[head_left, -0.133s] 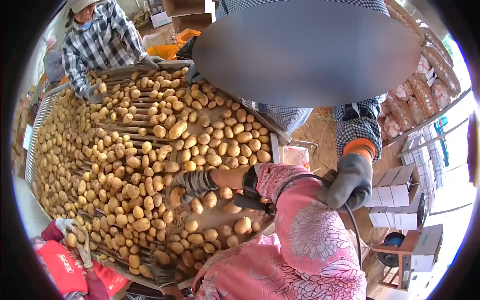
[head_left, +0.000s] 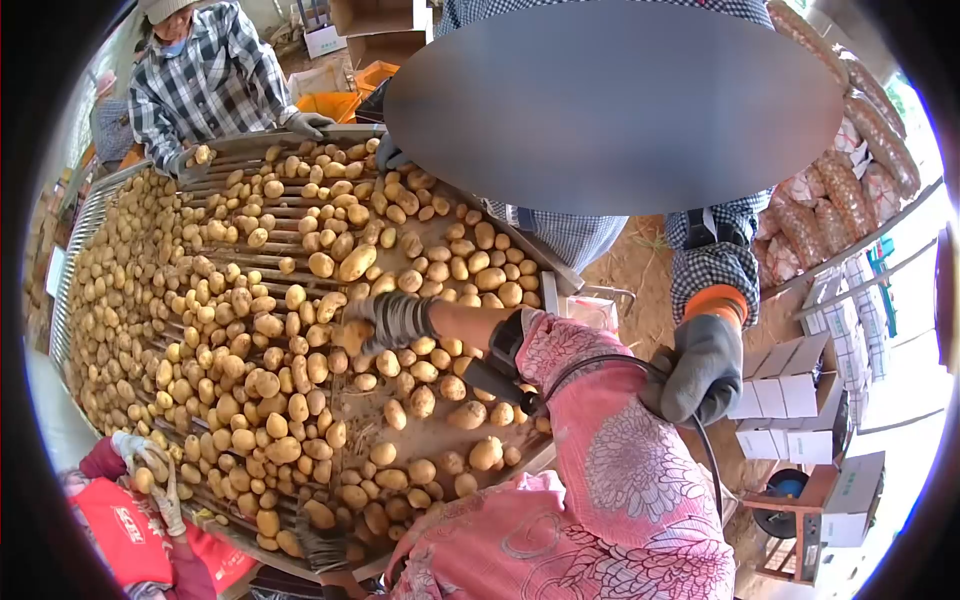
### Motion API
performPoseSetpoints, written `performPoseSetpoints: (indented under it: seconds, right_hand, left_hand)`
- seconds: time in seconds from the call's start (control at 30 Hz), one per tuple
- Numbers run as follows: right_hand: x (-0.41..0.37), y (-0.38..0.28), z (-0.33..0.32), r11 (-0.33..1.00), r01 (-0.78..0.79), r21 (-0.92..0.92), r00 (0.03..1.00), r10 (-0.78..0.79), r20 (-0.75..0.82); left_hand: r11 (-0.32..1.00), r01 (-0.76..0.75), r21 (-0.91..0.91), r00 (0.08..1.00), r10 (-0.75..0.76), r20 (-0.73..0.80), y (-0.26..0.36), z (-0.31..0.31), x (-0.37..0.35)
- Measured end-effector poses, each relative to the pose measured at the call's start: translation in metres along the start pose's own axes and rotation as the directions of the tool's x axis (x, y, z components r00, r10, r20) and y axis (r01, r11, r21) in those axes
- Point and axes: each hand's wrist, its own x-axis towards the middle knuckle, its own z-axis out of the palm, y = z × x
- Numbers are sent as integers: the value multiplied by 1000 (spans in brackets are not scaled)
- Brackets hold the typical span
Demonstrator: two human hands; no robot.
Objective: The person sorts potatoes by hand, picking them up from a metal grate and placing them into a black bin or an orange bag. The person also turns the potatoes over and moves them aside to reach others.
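My right hand (head_left: 380,322), in a grey striped glove, reaches over the sorting table. Its fingers close around a potato (head_left: 350,337) above the slatted part. Lower down, my left hand (head_left: 322,545), in a darker striped glove, is at the near edge with its fingers curled about another potato (head_left: 319,515); part of that hand is in shadow. Loose potatoes (head_left: 283,449) lie thickly around both hands. A black cable (head_left: 600,358) runs along my pink right sleeve, and a co-worker's grey-gloved hand (head_left: 695,370) grips it.
Across the table (head_left: 375,425), a person in a checked shirt (head_left: 205,85) handles potatoes. Someone in a red apron (head_left: 120,530) holds potatoes at the lower left. A co-worker in checked sleeves stands close at my right. Filled net sacks (head_left: 800,235) and white boxes (head_left: 785,385) are stacked behind.
My right hand has moved up across the table with the potato, uncovering potatoes below it. My left hand has barely shifted. The co-worker's hand stays on the cable.
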Motion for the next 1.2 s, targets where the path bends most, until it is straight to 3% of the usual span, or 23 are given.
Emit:
performPoseSetpoints:
  seconds: [0.07, 0.13, 0.2, 0.27, 0.3, 0.33, 0.37, 0.47, 0.57, 0.77, 0.83, 0.93, 1.03, 1.07, 1.1, 1.13, 1.17, 1.2]
  right_hand:
    - [-15, -9, -26, 980, -50, -195, 987, 18, -162]
    - [-24, -16, -40, 965, -73, -253, 985, 30, -171]
    - [-20, -6, -51, 940, -92, -327, 982, 32, -184]
    - [-12, 19, -49, 967, 163, -195, 868, -235, -438]
    - [-15, 15, -53, 988, 150, 44, 887, -115, -447]
    - [-21, 6, -58, 925, 94, 369, 914, 67, -400]
    - [-28, -3, -61, 787, 56, 615, 919, 201, -340]
    - [-38, -13, -64, 418, 48, 907, 916, 344, -207]
    - [-41, -24, -63, 244, 47, 969, 916, 377, -139]
    - [-39, -40, -56, 101, 38, 994, 909, 409, -76]
    - [-38, -44, -53, 74, 34, 997, 906, 419, -62]
    - [-37, -49, -48, 57, 22, 998, 900, 434, -45]
    - [-35, -53, -42, 128, -16, 992, 881, 470, -47]
    - [-31, -50, -39, 239, -20, 971, 869, 484, -102]
    - [-30, -55, -36, 346, -33, 938, 867, 477, -145]
    - [-32, -61, -32, 617, -44, 786, 903, 362, -233]
    - [-38, -71, -32, 828, -14, 561, 939, 204, -278]
    - [-38, -61, -20, 980, -57, 191, 945, 115, -306]
  left_hand:
    - [999, 4, 39, 1000, -2, -31, -9, 10, -7]
    - [940, -192, 283, 981, 191, 32, -13, 7, -20]
    - [924, -193, 329, 973, 223, -54, -15, 27, -31]
    - [909, -189, 372, 957, 255, -138, -19, 17, -35]
    - [788, -211, 578, 943, 319, -91, -25, -12, -31]
    - [622, -219, 752, 929, 368, -33, -28, -31, -29]
    - [618, -196, 761, 928, 367, -59, -27, -33, -30]
    - [914, -77, 399, 944, 195, -264, -26, -33, -28]
    - [969, -24, 245, 940, 105, -325, -22, -41, -25]
    - [985, 15, 173, 938, 46, -343, -28, -61, -16]
    - [961, -79, 265, 943, 158, -292, -33, -71, -10]
    - [978, -72, 196, 941, 132, -313, -32, -63, -13]
    - [994, -65, 84, 930, 91, -356, -25, -32, -25]
    - [994, -84, 71, 921, 105, -376, -20, -4, -36]
    - [699, -224, 679, 902, 413, -127, -13, 33, -52]
    - [75, -288, 955, 850, 479, 218, -7, 53, -62]
    - [-17, -318, 948, 823, 491, 285, -9, 47, -64]
    - [107, -322, 941, 835, 500, 229, -14, 38, -54]
